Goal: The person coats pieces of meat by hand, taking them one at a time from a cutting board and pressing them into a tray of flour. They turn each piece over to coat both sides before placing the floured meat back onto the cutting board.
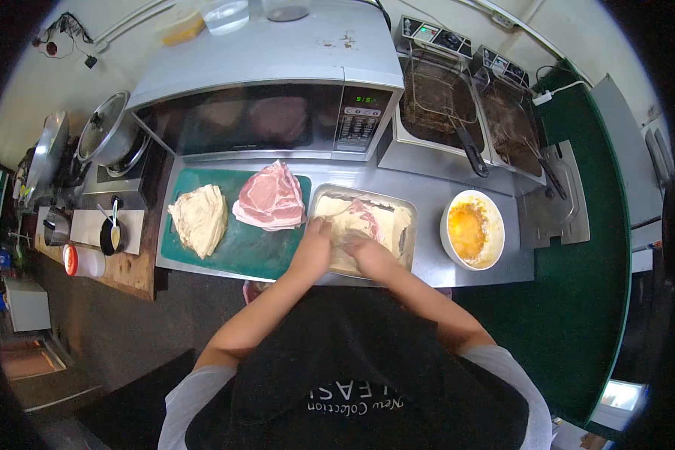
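Observation:
Inside a rectangular metal tray (410, 259) lies a slice of raw meat (365, 214), partly covered with pale flour (343, 220). My left hand (317, 244) reaches over the tray's near left side, its fingers bent down into the flour. Beside it, my right hand (367, 253) is low in the tray near the meat, its fingers smeared by motion and partly hidden. Whether either hand grips anything cannot be made out. Left of the tray, a green cutting board (236, 255) carries a stack of raw meat slices (270, 199) and a pile of flour-coated slices (199, 220).
A white bowl (495, 253) of beaten egg stands to the right. Behind are a microwave (240, 124) and two fryers with baskets (439, 90). Farther left are a lidded pot (109, 135), a small black pan (113, 238) and a red-lidded tub (86, 261).

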Tool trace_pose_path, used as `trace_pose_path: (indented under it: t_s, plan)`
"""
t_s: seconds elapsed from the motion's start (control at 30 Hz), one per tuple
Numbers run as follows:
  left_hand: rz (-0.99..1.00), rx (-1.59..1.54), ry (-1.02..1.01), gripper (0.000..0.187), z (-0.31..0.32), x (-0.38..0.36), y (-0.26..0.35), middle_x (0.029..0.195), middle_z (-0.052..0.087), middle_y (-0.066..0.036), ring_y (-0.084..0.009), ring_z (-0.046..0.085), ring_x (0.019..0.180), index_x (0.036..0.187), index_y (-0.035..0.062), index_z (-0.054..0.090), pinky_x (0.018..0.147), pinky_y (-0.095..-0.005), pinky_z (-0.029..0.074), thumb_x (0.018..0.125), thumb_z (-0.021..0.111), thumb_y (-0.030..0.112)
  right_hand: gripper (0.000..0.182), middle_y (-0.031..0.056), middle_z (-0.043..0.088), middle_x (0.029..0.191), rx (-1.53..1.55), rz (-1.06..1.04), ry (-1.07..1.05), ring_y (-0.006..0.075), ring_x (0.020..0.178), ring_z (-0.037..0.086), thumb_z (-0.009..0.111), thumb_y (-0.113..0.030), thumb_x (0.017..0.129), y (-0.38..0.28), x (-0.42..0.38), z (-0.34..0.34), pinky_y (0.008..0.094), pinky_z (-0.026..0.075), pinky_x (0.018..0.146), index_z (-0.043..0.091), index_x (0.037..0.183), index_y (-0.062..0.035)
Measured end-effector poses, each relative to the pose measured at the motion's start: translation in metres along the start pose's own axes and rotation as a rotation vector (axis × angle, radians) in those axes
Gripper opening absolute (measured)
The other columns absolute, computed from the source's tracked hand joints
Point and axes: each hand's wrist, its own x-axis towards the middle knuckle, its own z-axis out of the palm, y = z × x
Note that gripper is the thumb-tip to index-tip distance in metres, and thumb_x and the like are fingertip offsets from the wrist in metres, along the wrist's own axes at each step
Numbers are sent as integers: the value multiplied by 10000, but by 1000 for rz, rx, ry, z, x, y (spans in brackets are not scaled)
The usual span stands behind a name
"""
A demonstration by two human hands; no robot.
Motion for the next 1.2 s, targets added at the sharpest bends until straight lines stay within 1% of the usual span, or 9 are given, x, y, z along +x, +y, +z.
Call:
trace_pose_path:
  t_s: [0.1, 0.2, 0.3, 0.4, 0.5, 0.67, 0.77, 1.0, 1.2]
  plan:
    - [6, 11, -28, 315, -9, -1, 6, 1246, 532, -317, -460, 555, 1144, 1164, -94, 558, 987, -470, 474, 882, 464, 9, 252, 171, 672, 1099, 31, 194, -37, 362, 1101, 598, 603, -67, 841, 13, -17, -17, 440, 479, 985, 688, 1075, -26]
    - [-13, 51, -109, 259, -18, 2, 12, 1166, 552, -291, -446, 583, 1075, 1103, -77, 565, 943, -477, 495, 874, 503, 27, 260, 179, 677, 1091, 38, 585, 24, 367, 1136, 582, 611, -116, 851, -13, -15, -58, 448, 473, 994, 684, 1071, 4]
    - [-28, 100, -151, 277, -16, -2, 19, 1136, 553, -273, -431, 589, 1055, 1083, -65, 563, 914, -477, 507, 849, 598, 77, 311, 226, 646, 1150, -213, 614, -204, 390, 1146, 569, 618, -139, 848, -2, -33, -36, 462, 468, 996, 654, 1089, 54]
    - [-46, 111, -207, 364, -18, -4, 26, 1133, 562, -274, -427, 596, 1050, 1099, -65, 565, 900, -476, 511, 819, 680, 139, 335, 266, 603, 1200, -385, 538, 131, 405, 1115, 575, 625, -155, 846, -11, -43, -12, 479, 465, 987, 625, 1081, 83]
    - [-112, 120, -268, 373, -18, -5, 32, 1070, 603, -274, -416, 625, 996, 1060, -64, 595, 882, -482, 513, 809, 713, 186, 554, 316, 604, 1165, -137, 785, -110, 405, 1216, 527, 756, -211, 764, -14, -40, -20, 442, 470, 1006, 576, 1175, 115]
    - [-131, 143, -342, 317, -11, -3, 26, 1012, 666, -228, -391, 669, 938, 929, -24, 683, 844, -464, 539, 792, 752, 254, 462, 301, 614, 1137, 39, 822, -14, 442, 1125, 568, 764, -168, 738, -18, -44, -26, 467, 486, 950, 608, 1103, 70]
    - [-118, 136, -390, 341, -8, -2, 25, 1053, 654, -238, -391, 661, 962, 982, -33, 665, 851, -474, 535, 781, 757, 227, 448, 291, 620, 1130, 150, 876, -57, 460, 1071, 589, 769, -156, 736, -14, -42, -14, 472, 488, 915, 615, 1098, 58]
    - [-48, 91, -142, 409, -2, -8, 24, 1097, 629, -245, -382, 605, 1077, 1055, -53, 621, 955, -437, 491, 749, 770, 174, 449, 272, 620, 1115, 213, 759, 202, 439, 1055, 601, 791, -154, 732, -15, -43, -1, 470, 487, 902, 632, 1093, 59]
    - [-71, 67, -265, 327, 5, -5, 12, 1026, 639, -253, -393, 618, 1014, 962, -56, 651, 923, -454, 497, 742, 745, 167, 450, 268, 632, 1104, 191, 705, 104, 419, 1047, 621, 786, -180, 758, -24, -35, -12, 451, 497, 904, 649, 1115, 58]
